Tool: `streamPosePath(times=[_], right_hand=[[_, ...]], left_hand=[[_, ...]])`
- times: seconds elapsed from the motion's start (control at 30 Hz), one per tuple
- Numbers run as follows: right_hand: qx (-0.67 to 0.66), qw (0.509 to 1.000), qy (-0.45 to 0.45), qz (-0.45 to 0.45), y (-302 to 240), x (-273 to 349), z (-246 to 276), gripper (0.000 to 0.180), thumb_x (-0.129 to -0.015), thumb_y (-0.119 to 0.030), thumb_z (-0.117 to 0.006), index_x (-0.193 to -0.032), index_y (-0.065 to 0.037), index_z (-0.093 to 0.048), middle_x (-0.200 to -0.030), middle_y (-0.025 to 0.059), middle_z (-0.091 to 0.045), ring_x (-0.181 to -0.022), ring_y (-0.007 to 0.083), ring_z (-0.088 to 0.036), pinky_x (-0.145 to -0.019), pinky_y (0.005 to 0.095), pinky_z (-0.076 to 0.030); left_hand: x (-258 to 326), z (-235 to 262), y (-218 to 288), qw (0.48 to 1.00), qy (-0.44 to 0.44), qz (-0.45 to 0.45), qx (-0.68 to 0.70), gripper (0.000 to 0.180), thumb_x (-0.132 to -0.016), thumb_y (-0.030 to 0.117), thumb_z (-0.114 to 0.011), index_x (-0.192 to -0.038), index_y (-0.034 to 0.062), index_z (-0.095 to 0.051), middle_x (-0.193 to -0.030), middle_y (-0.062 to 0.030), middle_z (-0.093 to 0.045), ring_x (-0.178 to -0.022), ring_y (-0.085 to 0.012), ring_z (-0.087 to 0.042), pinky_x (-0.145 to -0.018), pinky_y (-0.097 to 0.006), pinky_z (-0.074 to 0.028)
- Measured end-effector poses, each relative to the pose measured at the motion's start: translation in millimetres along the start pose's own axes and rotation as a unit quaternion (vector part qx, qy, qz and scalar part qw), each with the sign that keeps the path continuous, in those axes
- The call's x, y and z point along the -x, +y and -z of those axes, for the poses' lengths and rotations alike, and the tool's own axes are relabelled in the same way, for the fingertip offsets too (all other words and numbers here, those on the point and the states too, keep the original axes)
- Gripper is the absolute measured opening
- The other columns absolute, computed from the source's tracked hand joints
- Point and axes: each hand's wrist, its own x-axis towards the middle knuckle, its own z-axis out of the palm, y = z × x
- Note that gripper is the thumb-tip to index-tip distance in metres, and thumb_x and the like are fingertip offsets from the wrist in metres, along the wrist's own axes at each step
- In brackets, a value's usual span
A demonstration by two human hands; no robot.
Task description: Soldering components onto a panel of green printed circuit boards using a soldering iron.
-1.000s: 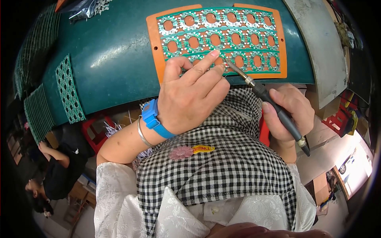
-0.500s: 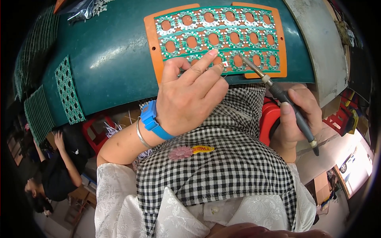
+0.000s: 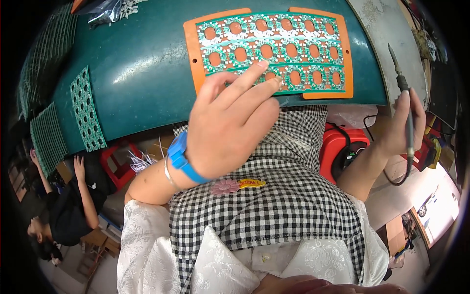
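A green circuit board panel (image 3: 303, 64) with rows of round openings lies in an orange holder (image 3: 195, 73) on the table. Over its lower left part is my left hand (image 3: 235, 127), wearing a blue wrist strap (image 3: 182, 159). Its index and middle fingers reach out onto the panel, apart from each other, and the thumb bends beside them. The hand covers the panel's lower left corner. Off to the right, my right hand (image 3: 391, 134) grips a soldering iron (image 3: 402, 82) by its dark handle, tip pointing up and away from the panel.
A single perforated green board (image 3: 88, 110) lies at the left, near stacked boards (image 3: 49, 137). A plastic bag (image 3: 105, 12) and small white parts (image 3: 129, 7) are at the back left. A grey surface (image 3: 377, 29) adjoins the table's right side. Another person (image 3: 71, 210) sits at the left.
My right hand has carried the soldering iron off the panel to the right, turning it more upright. My left hand stays over the panel, shifted slightly. The holder has moved slightly right.
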Motion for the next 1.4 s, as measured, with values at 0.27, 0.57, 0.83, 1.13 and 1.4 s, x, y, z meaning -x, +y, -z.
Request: streamPosePath(times=[0.27,0.57,0.83,1.13,1.4], right_hand=[[-0.219,0.974,-0.062,0.004,-11,25,-21,0.047,-0.101,-0.025,-0.057,-0.134,0.007,-0.048,-0.106,0.0295,-0.068,-0.073,0.0185,-0.066,-0.064,0.0236,-0.05],[-0.224,0.966,-0.113,0.055,-1,46,-47,0.036,-0.106,-0.023,-0.046,-0.13,0.004,-0.05,-0.11,0.0272,-0.068,-0.076,0.0163,-0.064,-0.066,0.0255,-0.051],[-0.262,0.961,-0.048,0.079,-2,42,-59,0.036,-0.102,-0.028,-0.055,-0.119,0.003,-0.06,-0.105,0.0204,-0.071,-0.073,0.0129,-0.065,-0.062,0.0227,-0.05],[-0.208,0.973,-0.082,-0.052,-12,59,-49,0.033,-0.106,-0.022,-0.043,-0.124,0.003,-0.055,-0.116,0.015,-0.069,-0.078,0.0119,-0.058,-0.07,0.0256,-0.048],[-0.245,0.965,-0.076,0.043,18,53,-52,0.038,-0.107,-0.027,-0.044,-0.125,0.003,-0.057,-0.117,0.019,-0.068,-0.075,0.0132,-0.057,-0.066,0.0236,-0.046]], left_hand=[[-13,49,-28,0.95,0.163,0.243,0.111,0.012,-0.091,0.004,-0.067,-0.101,-0.0009,-0.061,-0.097,-0.0081,-0.064,-0.083,-0.0191,-0.06,-0.073,-0.027,-0.049],[-39,1,-34,0.996,-0.02,0.066,-0.049,0.106,-0.044,0.043,-0.093,-0.132,0.0036,-0.05,-0.131,-0.0201,-0.056,-0.112,-0.0368,-0.053,-0.095,-0.044,-0.049],[-62,-3,-41,0.993,-0.084,0.044,-0.074,0.11,-0.043,0.039,-0.094,-0.138,0.0095,-0.046,-0.131,-0.0159,-0.056,-0.112,-0.0351,-0.053,-0.091,-0.044,-0.051],[-48,63,-42,0.979,0.146,0.089,-0.108,0.108,-0.044,0.042,-0.093,-0.134,0.0042,-0.047,-0.123,-0.0174,-0.058,-0.107,-0.0369,-0.054,-0.089,-0.043,-0.052],[103,225,-111,0.788,0.5,0.326,0.151,0.116,-0.057,0.041,-0.096,-0.145,-0.0034,-0.035,-0.137,-0.0247,-0.052,-0.12,-0.0284,-0.055,-0.097,-0.036,-0.05]])
